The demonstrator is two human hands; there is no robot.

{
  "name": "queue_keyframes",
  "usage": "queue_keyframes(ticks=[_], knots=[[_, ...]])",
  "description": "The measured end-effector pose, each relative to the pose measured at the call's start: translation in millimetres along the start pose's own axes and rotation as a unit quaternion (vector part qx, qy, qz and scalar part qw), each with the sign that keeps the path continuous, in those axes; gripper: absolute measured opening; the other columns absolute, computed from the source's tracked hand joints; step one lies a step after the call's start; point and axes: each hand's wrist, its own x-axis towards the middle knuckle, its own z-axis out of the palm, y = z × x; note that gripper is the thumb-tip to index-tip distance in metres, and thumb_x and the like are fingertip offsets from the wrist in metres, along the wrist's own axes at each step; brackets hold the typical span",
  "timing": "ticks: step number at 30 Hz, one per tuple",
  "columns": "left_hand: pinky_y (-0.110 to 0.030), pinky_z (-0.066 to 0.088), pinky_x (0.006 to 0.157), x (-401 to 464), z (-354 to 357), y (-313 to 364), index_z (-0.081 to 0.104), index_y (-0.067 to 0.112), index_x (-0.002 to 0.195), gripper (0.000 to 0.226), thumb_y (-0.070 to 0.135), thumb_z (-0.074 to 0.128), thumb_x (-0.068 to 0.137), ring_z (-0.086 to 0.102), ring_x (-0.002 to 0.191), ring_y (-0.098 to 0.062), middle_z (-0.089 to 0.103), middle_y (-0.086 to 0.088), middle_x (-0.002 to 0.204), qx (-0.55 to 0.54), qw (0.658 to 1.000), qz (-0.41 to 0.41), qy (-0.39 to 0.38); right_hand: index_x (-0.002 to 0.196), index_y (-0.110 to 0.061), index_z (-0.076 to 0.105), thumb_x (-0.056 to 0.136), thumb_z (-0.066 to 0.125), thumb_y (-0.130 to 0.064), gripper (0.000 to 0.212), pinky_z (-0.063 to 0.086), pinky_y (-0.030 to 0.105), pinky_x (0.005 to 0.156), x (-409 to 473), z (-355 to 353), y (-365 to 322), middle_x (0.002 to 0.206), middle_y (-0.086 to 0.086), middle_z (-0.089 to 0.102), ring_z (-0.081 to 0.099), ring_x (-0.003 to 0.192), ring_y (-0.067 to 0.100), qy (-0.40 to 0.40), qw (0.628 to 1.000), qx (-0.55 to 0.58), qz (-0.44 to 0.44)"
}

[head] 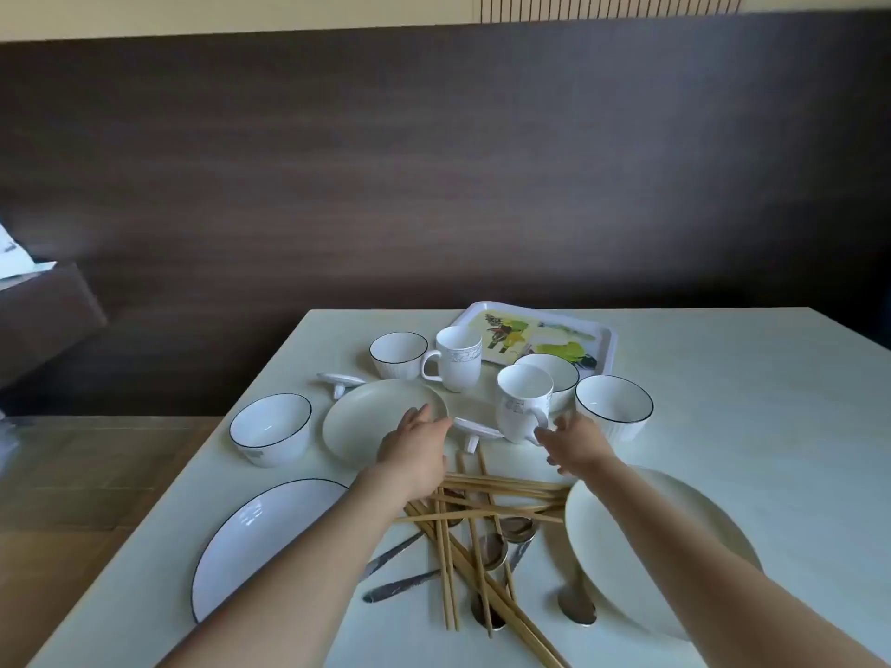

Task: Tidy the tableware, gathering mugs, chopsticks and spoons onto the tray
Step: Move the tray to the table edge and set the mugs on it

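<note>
Both hands reach over a pale worktop (723, 378). The left hand (414, 443) lies over the near rim of a cream plate (366, 417), fingers fairly straight and holding nothing. The right hand (576, 438) has its fingers loosely spread just beside the handle of the nearer mug (523, 402); whether they touch it cannot be told. A second mug (458, 356) stands farther back, near the printed tray (602, 339). Chopsticks (477, 518) and spoons (518, 527) lie heaped between the forearms.
</note>
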Motion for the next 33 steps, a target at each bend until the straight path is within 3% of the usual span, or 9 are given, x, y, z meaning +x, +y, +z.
queue_keyframes(ticks=[5,11,13,16,20,23,30,32,33], knots=[[-0.035,0.026,0.116,36,6,2,0.027,0.018,0.148,0.056,0.012,0.043,0.096,0.014,0.147,-0.018,0.018,0.003,0.158,-0.001,1.000,0.017,0.017,0.084,-0.004,0.057,0.096,0.045,-0.037,0.037,0.048,0.023,0.050,16,4,-6,0.072,0.005,0.057,0.062,0.055,0.017,-0.046,0.991,0.126,0.018],[-0.034,0.027,0.116,63,22,4,0.035,0.021,0.146,0.055,0.006,0.044,0.094,0.021,0.145,-0.018,0.026,-0.001,0.156,0.009,1.000,0.007,-0.006,0.072,-0.010,0.055,0.095,0.046,-0.028,0.031,0.041,0.021,0.045,28,9,-1,0.068,0.004,0.057,0.051,0.046,0.018,-0.055,0.984,0.160,0.059],[-0.032,0.036,0.109,62,24,7,0.049,0.021,0.135,0.045,0.008,0.047,0.092,0.035,0.137,-0.020,0.041,-0.003,0.146,0.012,1.000,-0.004,0.000,0.069,-0.011,0.053,0.094,0.046,-0.025,0.030,0.039,0.021,0.044,26,9,2,0.067,0.004,0.056,0.050,0.045,0.019,-0.046,0.985,0.153,0.059],[-0.030,0.045,0.085,53,21,14,0.061,0.020,0.112,0.027,0.011,0.049,0.090,0.055,0.113,-0.026,0.060,-0.005,0.120,0.039,0.998,-0.032,0.031,0.069,-0.010,0.052,0.094,0.046,-0.024,0.029,0.039,0.021,0.044,18,6,4,0.066,0.004,0.056,0.051,0.045,0.019,-0.041,0.987,0.138,0.073],[-0.027,0.039,0.070,32,16,14,0.058,0.019,0.101,0.014,0.019,0.047,0.092,0.059,0.099,-0.029,0.066,-0.005,0.107,-0.008,0.997,-0.038,0.061,0.070,-0.008,0.051,0.095,0.045,-0.021,0.028,0.040,0.018,0.040,4,0,4,0.068,0.006,0.055,0.048,0.043,0.020,-0.045,0.986,0.129,0.098],[-0.025,0.038,0.069,16,4,10,0.058,0.023,0.102,0.013,0.026,0.049,0.094,0.060,0.096,-0.026,0.066,0.000,0.105,-0.059,0.992,-0.046,0.097,0.072,-0.008,0.050,0.096,0.044,-0.022,0.028,0.038,0.014,0.035,-9,-2,6,0.069,0.007,0.055,0.047,0.042,0.020,-0.045,0.985,0.132,0.101],[-0.024,0.038,0.069,-16,-29,11,0.060,0.025,0.104,0.014,0.028,0.051,0.092,0.052,0.083,-0.020,0.066,0.003,0.104,-0.166,0.972,-0.088,0.142,0.075,-0.007,0.051,0.093,0.043,-0.022,0.024,0.043,0.020,0.040,-37,-3,-1,0.072,0.008,0.057,0.055,0.047,0.020,-0.042,0.989,0.089,0.115],[-0.024,0.037,0.071,-21,-37,11,0.061,0.023,0.106,0.016,0.027,0.053,0.092,0.051,0.083,-0.020,0.066,0.001,0.106,-0.215,0.959,-0.106,0.152,0.086,-0.006,0.054,0.091,0.043,-0.021,0.019,0.048,0.024,0.051,-47,-8,-6,0.079,0.009,0.059,0.062,0.062,0.025,-0.016,0.995,0.032,0.097],[-0.024,0.037,0.070,-21,-40,12,0.062,0.021,0.106,0.018,0.026,0.053,0.092,0.052,0.083,-0.020,0.067,-0.001,0.107,-0.242,0.952,-0.111,0.154,0.097,-0.006,0.054,0.090,0.045,-0.020,0.018,0.050,0.028,0.063,-50,-11,-7,0.092,0.010,0.059,0.064,0.078,0.028,0.012,0.997,-0.019,0.072]])
